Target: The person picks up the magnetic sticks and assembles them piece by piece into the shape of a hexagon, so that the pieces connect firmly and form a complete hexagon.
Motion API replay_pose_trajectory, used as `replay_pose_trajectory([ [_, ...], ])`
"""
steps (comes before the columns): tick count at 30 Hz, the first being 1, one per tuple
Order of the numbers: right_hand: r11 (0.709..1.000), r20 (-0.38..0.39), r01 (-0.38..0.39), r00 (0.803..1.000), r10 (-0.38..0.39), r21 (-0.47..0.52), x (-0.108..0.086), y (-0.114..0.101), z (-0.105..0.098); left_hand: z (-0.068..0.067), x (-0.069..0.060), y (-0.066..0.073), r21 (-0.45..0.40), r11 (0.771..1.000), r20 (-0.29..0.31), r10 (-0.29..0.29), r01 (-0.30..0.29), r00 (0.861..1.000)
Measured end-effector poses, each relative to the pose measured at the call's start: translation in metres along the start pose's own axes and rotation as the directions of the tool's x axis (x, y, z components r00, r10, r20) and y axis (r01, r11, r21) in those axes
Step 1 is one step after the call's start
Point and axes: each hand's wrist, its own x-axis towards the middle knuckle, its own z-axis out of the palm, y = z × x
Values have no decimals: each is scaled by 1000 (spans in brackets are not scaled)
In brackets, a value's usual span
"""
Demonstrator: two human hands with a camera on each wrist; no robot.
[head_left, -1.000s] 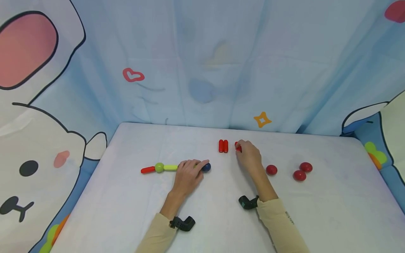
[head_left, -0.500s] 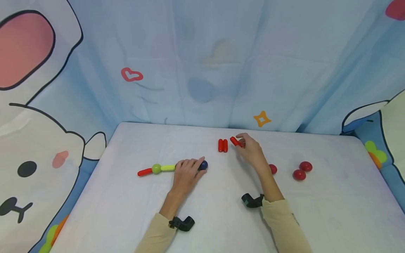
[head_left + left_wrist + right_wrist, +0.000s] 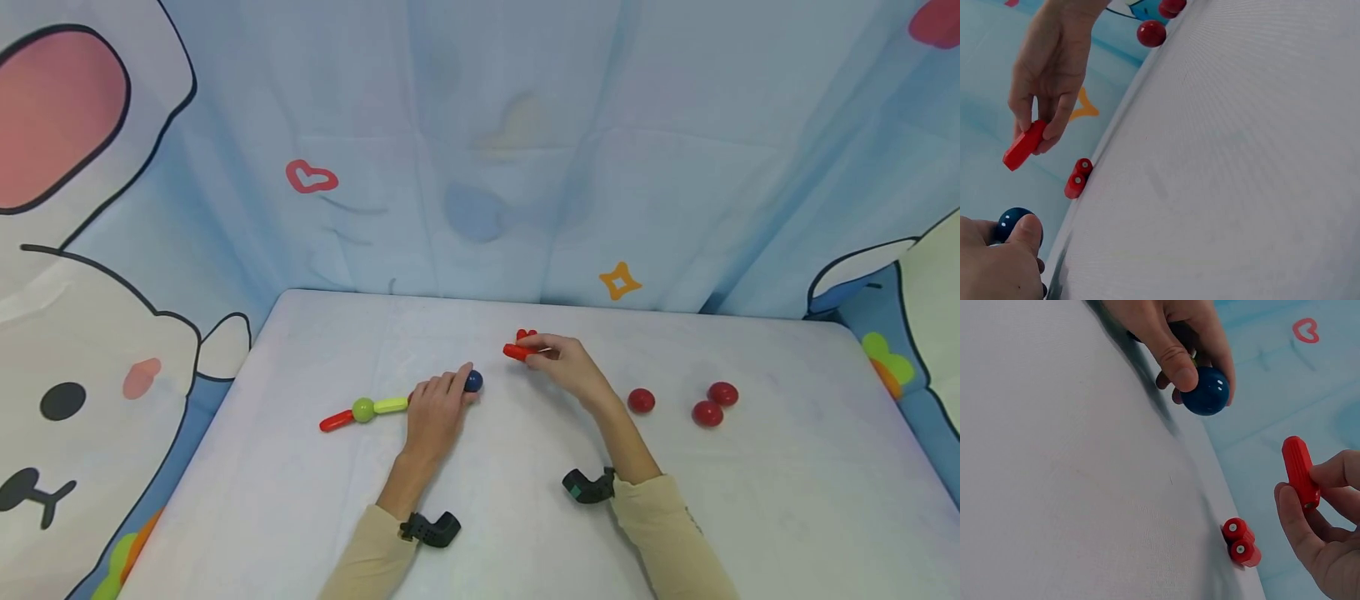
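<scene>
My left hand (image 3: 435, 417) grips a chain of toy rods and balls by its right end. A dark blue ball (image 3: 1205, 392) pokes out between the thumb and fingers. Left of that hand the chain shows a yellow-green rod (image 3: 390, 405), a green ball (image 3: 363, 409) and a red end rod (image 3: 336, 421); the stretch under the palm is hidden. My right hand (image 3: 566, 367) pinches a loose ribbed red rod (image 3: 1300, 469) between thumb and fingertips, above the table and apart from the blue ball. Two more red rods (image 3: 1079, 178) lie side by side just beyond it.
Three red balls (image 3: 641, 401) sit on the white-covered table (image 3: 510, 517), right of my right forearm. A light blue printed curtain (image 3: 480, 167) hangs behind the table's back edge. Both wrists wear a black camera (image 3: 588, 486).
My right hand has lifted the red rod and carried it left, now partly in front of the two lying rods. The left hand has turned the chain slightly, its left end nearer me.
</scene>
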Motion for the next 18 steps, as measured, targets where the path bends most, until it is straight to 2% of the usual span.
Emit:
replay_pose_trajectory([
  [5, 1000, 35, 1, 999, -2, 16, -2, 0, 7, 1, 1, 0, -16, 999, -2, -47, 47, 999],
  [9, 999, 72, 33, 997, -34, 8, -4, 0, 15, 3, 1, -1, -44, 995, 0, -86, 86, 996],
  [18, 998, 82, 55, 995, -55, 2, -11, -1, 22, 2, 1, -1, -70, 992, -9, -104, 103, 995],
])
